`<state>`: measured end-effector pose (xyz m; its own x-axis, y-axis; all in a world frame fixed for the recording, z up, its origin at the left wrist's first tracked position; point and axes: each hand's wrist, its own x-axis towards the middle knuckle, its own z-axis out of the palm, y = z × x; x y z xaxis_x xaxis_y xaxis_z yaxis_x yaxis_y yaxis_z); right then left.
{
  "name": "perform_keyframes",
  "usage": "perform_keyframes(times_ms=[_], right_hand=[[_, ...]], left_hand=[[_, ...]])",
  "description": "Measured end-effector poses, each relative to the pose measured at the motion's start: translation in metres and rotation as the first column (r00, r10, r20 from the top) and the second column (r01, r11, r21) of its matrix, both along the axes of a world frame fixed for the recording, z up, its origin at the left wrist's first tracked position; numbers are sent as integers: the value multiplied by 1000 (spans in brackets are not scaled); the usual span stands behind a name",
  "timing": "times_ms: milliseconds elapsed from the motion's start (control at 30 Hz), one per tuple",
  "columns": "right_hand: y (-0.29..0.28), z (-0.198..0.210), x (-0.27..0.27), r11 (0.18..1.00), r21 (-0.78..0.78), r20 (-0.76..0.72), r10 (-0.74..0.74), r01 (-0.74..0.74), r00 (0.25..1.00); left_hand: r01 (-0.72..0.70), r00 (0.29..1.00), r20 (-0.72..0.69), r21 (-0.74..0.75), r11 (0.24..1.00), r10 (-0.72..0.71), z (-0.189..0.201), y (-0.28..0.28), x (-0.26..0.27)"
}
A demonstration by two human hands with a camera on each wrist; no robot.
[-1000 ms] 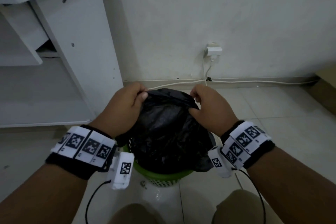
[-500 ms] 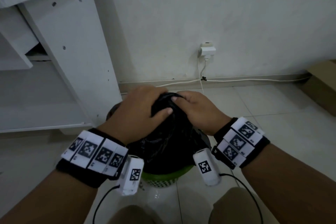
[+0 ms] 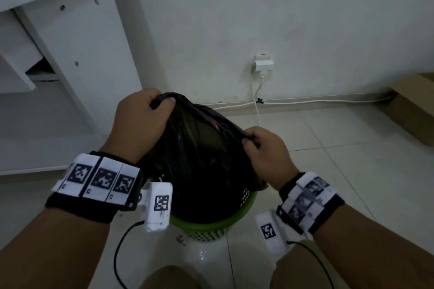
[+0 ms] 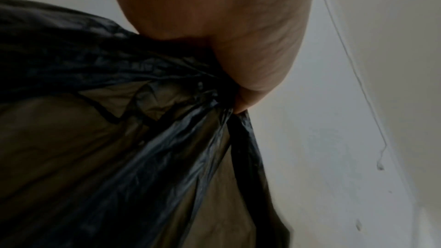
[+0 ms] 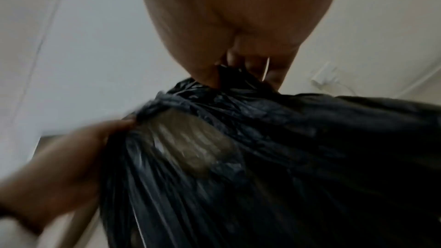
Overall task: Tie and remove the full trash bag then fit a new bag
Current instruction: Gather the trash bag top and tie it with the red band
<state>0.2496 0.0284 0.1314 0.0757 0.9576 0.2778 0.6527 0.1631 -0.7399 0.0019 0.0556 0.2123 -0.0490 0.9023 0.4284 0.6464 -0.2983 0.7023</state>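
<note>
I have my left hand [image 3: 141,122] and right hand [image 3: 263,145] each clenched on bunched rim of the trash bag [image 3: 206,171], stretched between them above its bin [image 3: 211,225], ready for knotting.

Plain room in home or small office, seen at floor level. Glossy pale floor tiles [image 3: 340,171]. Bare white wall [image 3: 258,19] far side, low socket with white plug [image 3: 263,63], white cable [image 3: 317,100] running along skirting. White flat-pack desk [image 3: 77,54] at left, screw holes visible in side panel. Cardboard box [image 3: 413,110] far right. Green perforated bin [image 3: 211,227] on floor, near centre.
</note>
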Motion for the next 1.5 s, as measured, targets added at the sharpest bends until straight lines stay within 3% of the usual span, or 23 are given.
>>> perform_keyframes(times_ms=[100,167,267,300,333,400,433,467,533,600,700,867,967,1033,1100,1200,1333,1500], right_hand=[[5,30,6,986,-157,-345,3,-61,939],[4,42,3,963,-214,-468,47,-164,883],[3,45,-4,948,-240,-535,51,-210,843],[3,45,-4,944,-246,-609,25,-219,793],[3,44,-4,937,-244,-722,-2,-251,692],[1,43,-3,934,-198,-855,-17,-296,518],[-1,41,-1,951,-144,-836,32,-275,549],[-5,41,2,968,-64,-747,117,-245,655],[-17,43,5,968,129,-397,249,-215,883],[-26,51,4,935,282,-130,259,-215,957],[-30,66,4,912,383,-93,195,-145,976],[-30,80,18,951,209,-376,294,-229,879],[-32,84,27,940,233,-233,303,-250,924],[-32,88,32,948,222,-314,291,-228,904],[-31,89,41,957,233,-318,241,-170,917],[-31,90,51,955,279,-122,137,-98,983],[-36,85,52,963,212,69,153,-165,986],[-38,76,52,977,171,-7,135,-131,991]], left_hand=[[-37,999,-35,67,997,39,2,-4,2],[133,987,-108,85,987,-123,0,-5,8],[388,875,-279,-83,918,-396,-4,-17,23],[411,841,-328,-130,902,-431,-7,-22,29],[432,824,-336,-146,890,-455,-9,-27,34],[457,849,-218,-150,877,-481,-13,-33,37],[457,871,-115,-164,874,-477,-13,-35,38],[452,887,-24,-165,877,-462,-13,-36,38],[443,896,48,-121,888,-441,-6,-40,41],[438,899,27,-49,898,-437,5,-41,46],[438,897,68,-3,899,-437,16,-43,53],[478,865,170,7,878,-472,20,-50,70],[513,825,272,11,858,-496,24,-54,84],[524,815,288,1,852,-502,24,-52,89],[516,835,243,-34,856,-494,21,-46,94],[453,891,67,-61,890,-449,10,-41,101],[376,927,-46,66,924,-373,0,-43,107],[352,935,-76,84,932,-346,-15,-46,111]])
